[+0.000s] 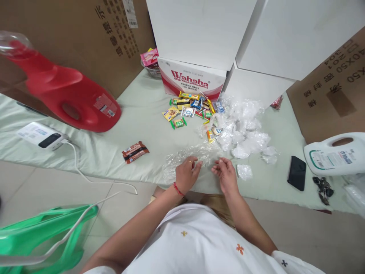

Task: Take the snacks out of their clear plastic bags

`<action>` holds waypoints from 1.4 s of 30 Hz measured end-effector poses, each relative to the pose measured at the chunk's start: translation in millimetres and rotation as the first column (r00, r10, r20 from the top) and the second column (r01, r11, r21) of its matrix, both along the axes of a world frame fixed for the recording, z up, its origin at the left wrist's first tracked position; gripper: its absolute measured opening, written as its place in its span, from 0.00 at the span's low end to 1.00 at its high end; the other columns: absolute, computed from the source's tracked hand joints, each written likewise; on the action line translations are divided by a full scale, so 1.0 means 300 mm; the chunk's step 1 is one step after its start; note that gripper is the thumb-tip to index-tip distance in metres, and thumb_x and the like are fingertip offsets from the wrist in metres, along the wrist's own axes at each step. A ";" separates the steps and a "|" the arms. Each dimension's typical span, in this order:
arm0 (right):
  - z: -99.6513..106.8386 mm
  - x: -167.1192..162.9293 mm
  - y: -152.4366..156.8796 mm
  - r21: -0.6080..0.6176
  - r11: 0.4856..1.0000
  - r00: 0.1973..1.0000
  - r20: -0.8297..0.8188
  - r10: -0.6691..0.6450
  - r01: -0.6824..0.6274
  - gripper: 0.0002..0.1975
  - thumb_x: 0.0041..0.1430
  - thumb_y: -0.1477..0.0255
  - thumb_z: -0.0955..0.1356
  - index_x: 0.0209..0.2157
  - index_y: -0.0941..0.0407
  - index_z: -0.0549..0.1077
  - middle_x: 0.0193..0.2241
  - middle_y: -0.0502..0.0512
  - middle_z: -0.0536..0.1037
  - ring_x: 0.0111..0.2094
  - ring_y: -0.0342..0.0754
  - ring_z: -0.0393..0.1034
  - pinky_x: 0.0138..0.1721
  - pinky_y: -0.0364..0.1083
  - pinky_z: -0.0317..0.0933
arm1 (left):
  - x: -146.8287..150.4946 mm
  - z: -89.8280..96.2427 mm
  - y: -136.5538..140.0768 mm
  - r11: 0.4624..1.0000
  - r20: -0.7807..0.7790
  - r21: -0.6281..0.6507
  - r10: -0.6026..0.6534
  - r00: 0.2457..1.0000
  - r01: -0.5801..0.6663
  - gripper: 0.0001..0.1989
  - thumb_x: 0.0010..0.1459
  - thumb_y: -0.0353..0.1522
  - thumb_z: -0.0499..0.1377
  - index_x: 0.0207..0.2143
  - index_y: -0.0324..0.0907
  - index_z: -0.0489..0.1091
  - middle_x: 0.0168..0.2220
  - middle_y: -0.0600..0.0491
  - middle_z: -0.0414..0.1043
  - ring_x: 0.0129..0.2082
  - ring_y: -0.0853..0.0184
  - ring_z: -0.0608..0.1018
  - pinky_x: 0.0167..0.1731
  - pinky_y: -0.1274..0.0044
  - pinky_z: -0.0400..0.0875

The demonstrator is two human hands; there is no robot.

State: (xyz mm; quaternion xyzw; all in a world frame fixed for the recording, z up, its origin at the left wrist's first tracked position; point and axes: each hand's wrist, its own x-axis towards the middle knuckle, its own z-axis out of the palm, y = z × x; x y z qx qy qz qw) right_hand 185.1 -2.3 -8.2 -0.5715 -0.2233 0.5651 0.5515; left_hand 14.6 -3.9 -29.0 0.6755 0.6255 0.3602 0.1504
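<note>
A crinkled clear plastic bag [168,166] lies flat near the front edge of the cloth-covered table. My left hand [186,175] rests over it, fingers curled and thumb closed toward the forefinger on the film. Just right of the bag is my right hand [226,175], its fingers loosely bent and apart, with nothing visible in them. A small folded plastic packet [244,172] sits beside the right hand. Beyond the hands are a pile of wrapped snacks [188,111] and a heap of crumpled clear bags [242,123]. One brown-wrapped snack [135,152] lies apart on the left.
At the back stand a Wahaha carton [192,78] and white boxes [199,30], with a snack basket [152,70] beside them. A red bottle [71,95] and white device [42,135] are left. Right are a phone [297,173], keys [323,189] and white jug [336,156].
</note>
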 end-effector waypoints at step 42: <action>-0.024 0.015 0.147 -0.072 0.913 0.839 0.373 0.397 -0.401 0.21 0.52 0.50 0.74 0.28 0.53 0.68 0.17 0.42 0.66 0.14 0.39 0.56 0.14 0.40 0.46 | -0.433 0.087 -0.097 0.823 0.090 0.241 0.509 0.856 -0.515 0.09 0.60 0.34 0.60 0.42 0.42 0.72 0.39 0.46 0.73 0.38 0.60 0.74 0.44 0.65 0.71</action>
